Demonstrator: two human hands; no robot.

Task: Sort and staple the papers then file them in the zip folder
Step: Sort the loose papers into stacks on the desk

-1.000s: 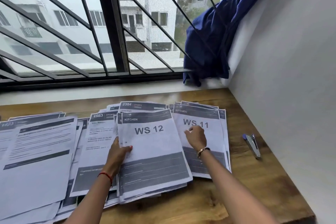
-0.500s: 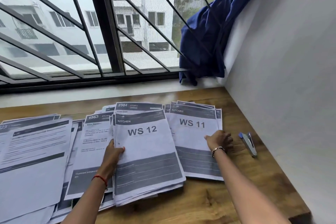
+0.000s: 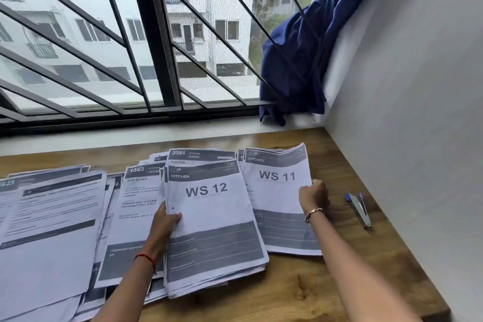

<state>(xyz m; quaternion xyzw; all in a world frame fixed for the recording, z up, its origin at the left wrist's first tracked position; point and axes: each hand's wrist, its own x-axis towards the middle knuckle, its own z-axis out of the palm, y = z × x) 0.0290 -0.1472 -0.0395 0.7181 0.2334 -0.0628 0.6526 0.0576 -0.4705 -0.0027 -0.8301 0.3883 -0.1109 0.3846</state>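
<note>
On the brown wood-grain counter (image 3: 339, 282) below the window I see fanned piles of thin white printed paper, each page crossed by dark grey header and footer bands. My left hand (image 3: 166, 222) grips the left edge of the WS 12 stack (image 3: 214, 230), a thick pile of flat rectangular sheets whose lower edges sit ragged and uneven. The thumb lies flat on the top page and the fingers are tucked out of sight beneath. A thin red thread circles that wrist.

My right hand (image 3: 313, 195) is curled round the right edge of the WS 11 stack (image 3: 274, 191), a thinner sheaf just right of the first and partly under it. Its far right corner bows up off the wood. A fine metal bracelet sits on that wrist.

Right of this hand, apart from the papers, a slim stapler (image 3: 358, 208) of bare silver metal with a blue plastic end lies flat near the smooth pale grey wall (image 3: 418, 138).

Left of the WS 12 stack, loose sheets (image 3: 52, 230) overlap in a wide, untidy spread. Two nearer ones carry 1563 and 2384 in their headers.

Behind them stands a dark metal window grille (image 3: 156, 47) of slanted bars. A deep blue cloth curtain (image 3: 300, 60) is bunched in soft folds at the sill's right corner.
</note>
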